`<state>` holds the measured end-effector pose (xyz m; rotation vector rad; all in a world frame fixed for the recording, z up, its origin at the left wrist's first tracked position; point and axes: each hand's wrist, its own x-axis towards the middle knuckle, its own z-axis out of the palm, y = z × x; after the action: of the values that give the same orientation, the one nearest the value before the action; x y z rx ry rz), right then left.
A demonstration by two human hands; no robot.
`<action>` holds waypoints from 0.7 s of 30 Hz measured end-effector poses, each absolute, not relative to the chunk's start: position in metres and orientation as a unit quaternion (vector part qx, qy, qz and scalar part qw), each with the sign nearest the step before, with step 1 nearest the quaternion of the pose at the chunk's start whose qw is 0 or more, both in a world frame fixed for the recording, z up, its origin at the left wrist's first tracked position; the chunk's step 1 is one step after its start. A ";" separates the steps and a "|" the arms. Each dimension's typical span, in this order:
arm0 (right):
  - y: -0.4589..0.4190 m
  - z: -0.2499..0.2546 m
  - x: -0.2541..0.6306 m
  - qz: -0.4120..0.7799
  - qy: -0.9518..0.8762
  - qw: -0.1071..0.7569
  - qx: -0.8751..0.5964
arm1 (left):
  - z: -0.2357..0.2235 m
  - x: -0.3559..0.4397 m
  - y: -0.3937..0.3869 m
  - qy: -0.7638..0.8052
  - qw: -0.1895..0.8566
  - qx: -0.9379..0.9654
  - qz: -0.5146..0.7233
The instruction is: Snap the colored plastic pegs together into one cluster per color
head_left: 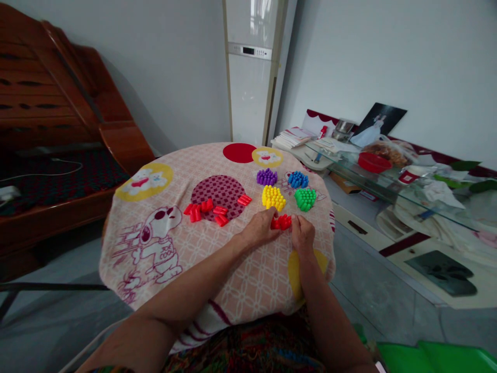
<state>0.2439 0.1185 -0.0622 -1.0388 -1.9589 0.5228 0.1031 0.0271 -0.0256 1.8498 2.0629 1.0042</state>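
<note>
Between my two hands stands a small cluster of red plastic pieces on the cloth-covered table. My left hand is at the cluster's left edge, fingers bent and pressed against the pieces. On the right side, the fingers of my right hand are curled and pinched together at the cluster's edge; the fingertips are partly hidden. Just beyond is a group of yellow pieces, with a green group to its right. Farther back are purple and blue groups. Several loose red pieces lie to the left.
A patterned cloth covers the round table. To the right, a glass-topped cabinet holds papers, a red bowl and bags. A wooden bench stands left, and a tall white cabinet-like unit behind.
</note>
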 end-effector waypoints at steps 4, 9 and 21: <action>0.120 -0.064 0.244 0.214 -0.780 0.415 -0.416 | -0.026 0.108 0.031 0.713 0.096 0.611 0.330; 0.120 -0.064 0.244 0.216 -0.780 0.412 -0.418 | -0.028 0.110 0.034 0.717 0.102 0.601 0.339; 0.117 -0.059 0.243 0.242 -0.774 0.395 -0.432 | -0.004 0.030 0.020 0.785 -0.005 0.530 0.320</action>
<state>0.2435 0.1169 -0.0591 -1.0947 -1.9633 0.6142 0.0305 0.0201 -0.0043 1.6703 2.4743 1.0095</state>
